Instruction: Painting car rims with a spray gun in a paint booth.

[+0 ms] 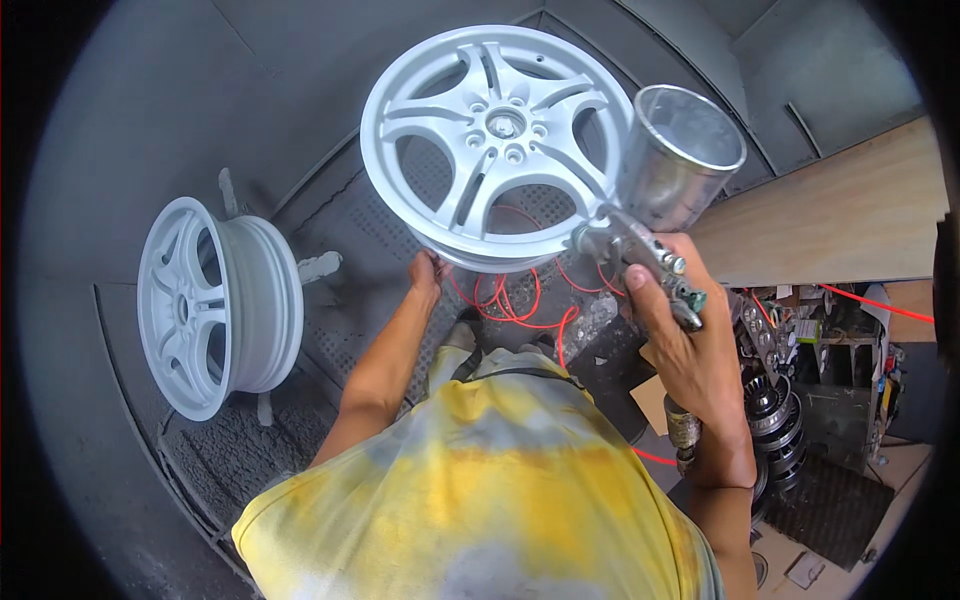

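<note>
My right hand (690, 335) is wrapped around the handle of a metal spray gun (640, 248), with the thumb at its back end. An open metal paint cup (680, 170) stands on the gun, just right of a white alloy wheel (490, 190). That wheel faces up toward me, its spokes and bolt holes evenly pale. Against the wheel's near lower edge my left hand (427, 275) is closed on the rim, its fingertips partly hidden behind it. A second white alloy wheel (185, 310) is farther left, turned on its side, its barrel showing.
A red air hose (530, 318) lies coiled on the dark floor under the wheel. White-crusted support arms (320, 267) stick out by the left wheel. At right are a wooden panel (840, 215), cluttered shelves (850, 365) and a stack of dark wheels (775, 430).
</note>
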{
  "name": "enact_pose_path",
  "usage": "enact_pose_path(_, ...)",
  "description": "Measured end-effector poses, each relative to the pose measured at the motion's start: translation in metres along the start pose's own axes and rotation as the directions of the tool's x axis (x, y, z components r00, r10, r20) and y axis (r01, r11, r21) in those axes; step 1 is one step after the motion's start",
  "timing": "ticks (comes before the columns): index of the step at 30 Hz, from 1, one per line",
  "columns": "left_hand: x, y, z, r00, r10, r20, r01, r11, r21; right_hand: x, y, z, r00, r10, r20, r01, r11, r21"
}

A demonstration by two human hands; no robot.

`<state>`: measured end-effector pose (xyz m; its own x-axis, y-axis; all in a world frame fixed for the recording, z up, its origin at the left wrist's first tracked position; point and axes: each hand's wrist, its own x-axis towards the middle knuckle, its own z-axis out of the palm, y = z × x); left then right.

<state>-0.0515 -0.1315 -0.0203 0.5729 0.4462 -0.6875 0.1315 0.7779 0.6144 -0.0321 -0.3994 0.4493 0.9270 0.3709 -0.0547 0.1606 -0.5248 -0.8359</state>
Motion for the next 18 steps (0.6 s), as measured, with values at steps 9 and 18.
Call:
enact_pose_path(9,0.021,0.026,0.003,0.995,0.015,-0.103,-0.006,0.997,0.083,0.016,-0.013,0.007,0.999,0.041,0.024,-0.04,0.998,-0.048)
enact_pose_path(18,0.098,0.093,0.001,0.988,0.147,0.046,-0.151,0.983,0.106,0.037,-0.041,0.007,0.993,0.099,-0.059,-0.094,0.992,0.079)
